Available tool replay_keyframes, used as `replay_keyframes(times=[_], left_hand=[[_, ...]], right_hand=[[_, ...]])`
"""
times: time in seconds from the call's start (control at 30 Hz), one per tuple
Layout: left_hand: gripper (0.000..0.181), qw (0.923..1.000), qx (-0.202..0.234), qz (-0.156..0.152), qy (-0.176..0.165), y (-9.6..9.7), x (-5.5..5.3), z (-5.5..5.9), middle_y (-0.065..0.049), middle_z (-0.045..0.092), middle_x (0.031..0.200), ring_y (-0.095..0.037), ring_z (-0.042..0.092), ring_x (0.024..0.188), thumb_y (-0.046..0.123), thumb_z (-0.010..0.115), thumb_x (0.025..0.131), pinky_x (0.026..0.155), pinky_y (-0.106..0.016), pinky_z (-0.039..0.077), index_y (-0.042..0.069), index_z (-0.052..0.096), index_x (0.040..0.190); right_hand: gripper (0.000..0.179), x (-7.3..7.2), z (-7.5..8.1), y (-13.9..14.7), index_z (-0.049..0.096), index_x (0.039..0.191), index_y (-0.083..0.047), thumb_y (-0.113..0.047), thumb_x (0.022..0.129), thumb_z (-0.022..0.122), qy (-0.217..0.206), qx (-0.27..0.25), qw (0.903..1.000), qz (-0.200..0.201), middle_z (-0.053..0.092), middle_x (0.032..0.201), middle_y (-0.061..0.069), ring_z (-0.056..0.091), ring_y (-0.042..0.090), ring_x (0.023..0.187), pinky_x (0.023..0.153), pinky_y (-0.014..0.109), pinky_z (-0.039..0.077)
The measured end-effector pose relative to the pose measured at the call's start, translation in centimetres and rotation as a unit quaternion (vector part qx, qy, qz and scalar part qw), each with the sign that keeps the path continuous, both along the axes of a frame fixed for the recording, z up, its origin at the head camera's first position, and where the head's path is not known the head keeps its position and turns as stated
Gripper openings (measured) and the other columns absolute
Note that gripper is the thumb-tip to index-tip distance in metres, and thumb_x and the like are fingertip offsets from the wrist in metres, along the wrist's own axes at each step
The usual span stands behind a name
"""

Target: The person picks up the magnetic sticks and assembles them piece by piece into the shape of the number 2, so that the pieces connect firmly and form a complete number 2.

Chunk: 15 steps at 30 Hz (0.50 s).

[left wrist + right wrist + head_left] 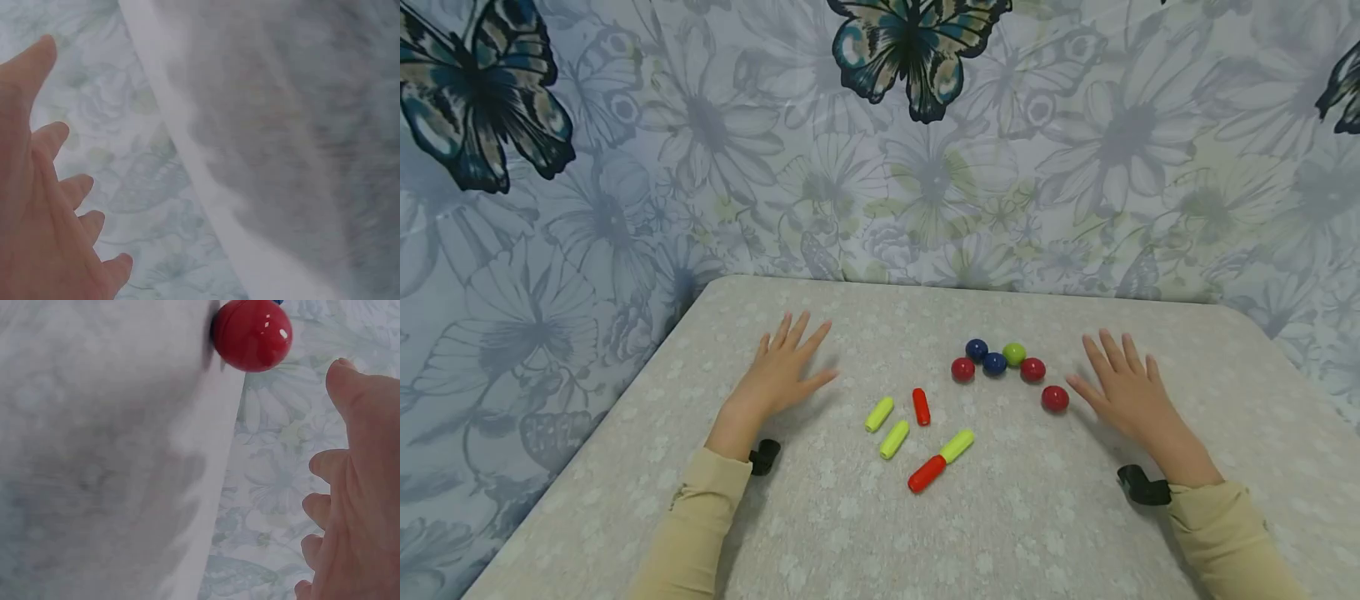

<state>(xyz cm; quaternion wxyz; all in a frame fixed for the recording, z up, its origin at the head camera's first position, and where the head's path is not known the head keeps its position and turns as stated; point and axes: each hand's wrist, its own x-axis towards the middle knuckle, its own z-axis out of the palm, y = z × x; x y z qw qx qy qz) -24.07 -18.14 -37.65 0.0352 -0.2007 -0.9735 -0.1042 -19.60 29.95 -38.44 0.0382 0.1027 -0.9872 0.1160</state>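
My left hand is spread over the left of the table, fingers straight, holding nothing. On the other side my right hand has its fingers spread too and holds nothing; its thumb is close to a red ball, which also shows in the right wrist view. Further in lie two more red balls, two dark blue balls and a green ball. Between the hands are two yellow-green sticks, a short red stick, and another red stick end to end with a yellow-green one.
A pale patterned cloth covers the table. Behind it and to the left hangs a floral curtain with large butterflies on it. Dark wrist bands sit at both cuffs.
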Motion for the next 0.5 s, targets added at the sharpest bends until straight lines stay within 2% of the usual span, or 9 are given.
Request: replay_keyframes(times=[0.2,0.3,0.5], left_hand=[[0.077,0.998,0.045,-0.044,-0.008,1.1,0.5,1.4,-0.011,0.002,0.155,-0.033,-0.004,0.139,0.055,0.049,0.091,0.105,-0.059,0.004,0.023,0.013,0.151],[0.078,0.9946,0.07,-0.072,-0.027,2.2,0.8,1.8,-0.01,0.002,0.155,-0.032,-0.004,0.139,0.054,0.051,0.091,0.106,-0.057,0.004,0.024,0.011,0.151],[0.081,0.9857,0.103,-0.115,-0.067,3.9,1.5,1.5,-0.01,0.004,0.155,-0.03,0.002,0.139,0.052,0.055,0.089,0.106,-0.056,0.008,0.024,0.012,0.151]], right_hand=[[0.076,0.2,1.0,-1.1,0.017,0.146,0.004,-0.05,0.097,0.039,0.007,0.012,0.9997,0.019,0.006,0.149,0.029,-0.005,0.047,0.134,0.099,0.067,-0.003],[0.076,0.5,1.3,-1.8,0.018,0.146,0.003,-0.05,0.097,0.04,0.004,0.012,0.9993,0.034,0.007,0.149,0.029,-0.004,0.047,0.134,0.099,0.066,-0.002],[0.077,1.1,1.5,-3.1,0.018,0.147,0.002,-0.048,0.096,0.046,-0.002,-0.002,0.9972,0.075,0.01,0.149,0.028,0.002,0.045,0.135,0.101,0.065,0.006]])
